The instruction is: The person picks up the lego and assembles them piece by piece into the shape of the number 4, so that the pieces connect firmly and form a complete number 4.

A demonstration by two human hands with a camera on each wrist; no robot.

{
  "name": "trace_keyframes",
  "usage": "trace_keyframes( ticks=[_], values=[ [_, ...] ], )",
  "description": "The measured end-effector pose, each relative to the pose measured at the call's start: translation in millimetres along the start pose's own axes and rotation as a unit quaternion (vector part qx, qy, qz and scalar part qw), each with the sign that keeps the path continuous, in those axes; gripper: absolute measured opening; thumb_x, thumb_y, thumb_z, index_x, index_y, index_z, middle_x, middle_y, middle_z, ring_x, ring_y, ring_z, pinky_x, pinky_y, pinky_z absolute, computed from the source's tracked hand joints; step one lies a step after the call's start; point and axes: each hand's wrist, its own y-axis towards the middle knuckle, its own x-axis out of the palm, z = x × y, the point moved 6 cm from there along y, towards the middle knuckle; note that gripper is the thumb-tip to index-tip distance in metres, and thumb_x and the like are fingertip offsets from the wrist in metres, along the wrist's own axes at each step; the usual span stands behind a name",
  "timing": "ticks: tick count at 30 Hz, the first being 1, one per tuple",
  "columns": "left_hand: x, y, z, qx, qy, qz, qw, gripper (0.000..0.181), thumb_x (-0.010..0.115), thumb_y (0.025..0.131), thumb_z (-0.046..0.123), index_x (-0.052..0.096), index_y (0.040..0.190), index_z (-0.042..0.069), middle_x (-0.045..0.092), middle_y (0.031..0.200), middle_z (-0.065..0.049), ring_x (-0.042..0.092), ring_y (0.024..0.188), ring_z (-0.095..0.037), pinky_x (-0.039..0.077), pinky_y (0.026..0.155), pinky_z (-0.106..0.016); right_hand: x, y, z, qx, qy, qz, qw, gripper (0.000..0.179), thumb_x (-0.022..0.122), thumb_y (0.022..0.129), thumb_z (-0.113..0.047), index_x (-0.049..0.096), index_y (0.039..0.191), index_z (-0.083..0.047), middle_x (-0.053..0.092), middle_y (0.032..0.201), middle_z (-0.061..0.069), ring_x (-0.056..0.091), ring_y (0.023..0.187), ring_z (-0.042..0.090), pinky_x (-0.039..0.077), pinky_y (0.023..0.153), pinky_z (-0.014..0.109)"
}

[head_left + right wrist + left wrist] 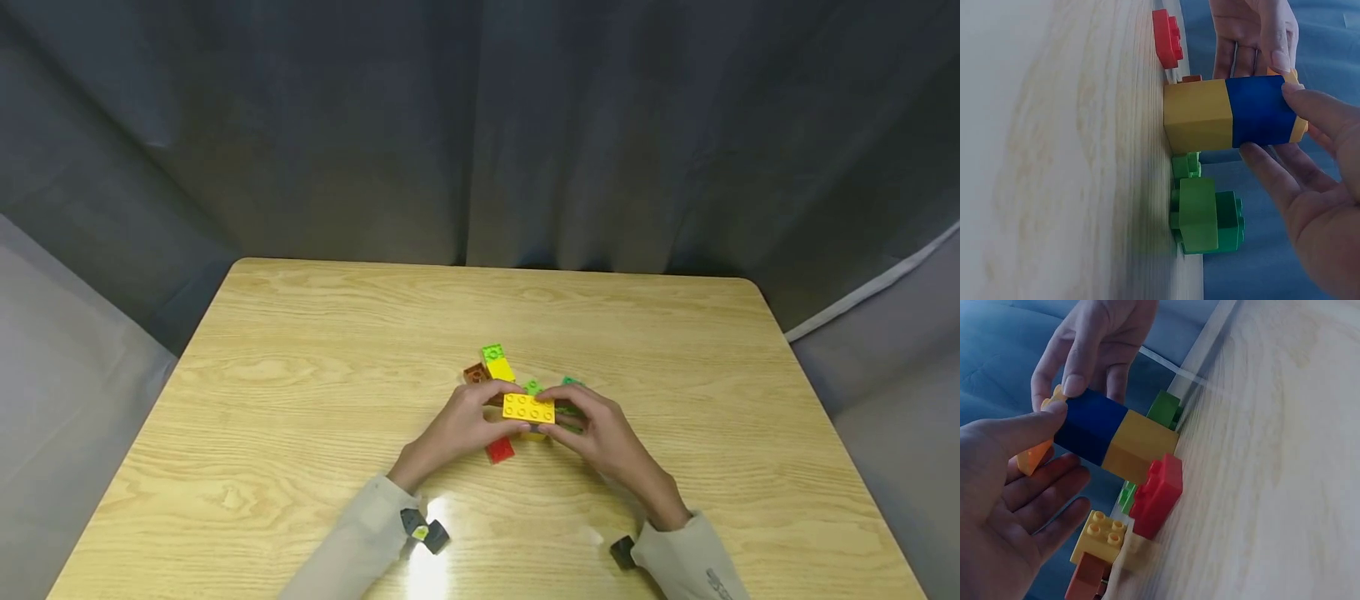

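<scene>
A yellow brick with studs [528, 408] tops a small upright stack. Below it are a blue brick [1091, 425] and another yellow brick [1199, 115], which stands on the table. My left hand [468, 421] pinches one end of the top yellow brick between thumb and fingers. At the opposite end, my right hand [603, 429] pinches the same brick, a fingertip reaching the blue brick's side in the right wrist view. Whether the top brick is pressed fully down, I cannot tell. A red brick [1160, 497] lies close to the stack on the left hand's side.
Behind the left hand lie a brown brick [476, 374], a yellow brick [500, 370] and a light green brick [492, 353]. Green bricks [1197, 212] lie by the right hand. The wooden table [322, 333] ends at a dark curtain [360, 150].
</scene>
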Motion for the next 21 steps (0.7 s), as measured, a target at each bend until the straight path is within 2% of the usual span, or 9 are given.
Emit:
trace_keyframes(
  ticks=[8,14,21],
  values=[
    [8.7,-0.9,3.6,0.001,-0.023,-0.003,0.9997,0.044,0.085,0.089,0.017,0.069,0.128,0.003,0.072,0.120,-0.011,0.071,0.105,-0.022,0.059,0.087,-0.027,-4.7,-6.8,1.0,0.005,-0.007,0.010,0.9999,0.040,0.081,0.087,0.001,0.068,0.125,-0.005,0.067,0.124,0.012,0.067,0.116,0.033,0.059,0.089,0.034],
    [12.6,-0.7,6.8,0.008,-0.023,-0.010,0.9997,0.046,0.085,0.089,0.016,0.067,0.130,0.002,0.072,0.121,-0.012,0.071,0.106,-0.023,0.060,0.088,-0.035,-7.9,-10.5,0.4,0.014,-0.016,0.010,0.9997,0.042,0.083,0.086,0.002,0.068,0.125,-0.004,0.067,0.122,0.012,0.067,0.115,0.034,0.059,0.088,0.034],
    [13.2,-0.2,7.9,0.001,-0.019,-0.029,0.9994,0.046,0.082,0.092,0.019,0.067,0.133,0.004,0.072,0.122,-0.009,0.070,0.108,-0.018,0.059,0.092,-0.038,-8.6,-12.8,-2.3,0.002,-0.033,0.007,0.9994,0.043,0.084,0.082,0.006,0.069,0.122,0.001,0.066,0.118,0.013,0.068,0.110,0.036,0.060,0.085,0.034]
  ],
)
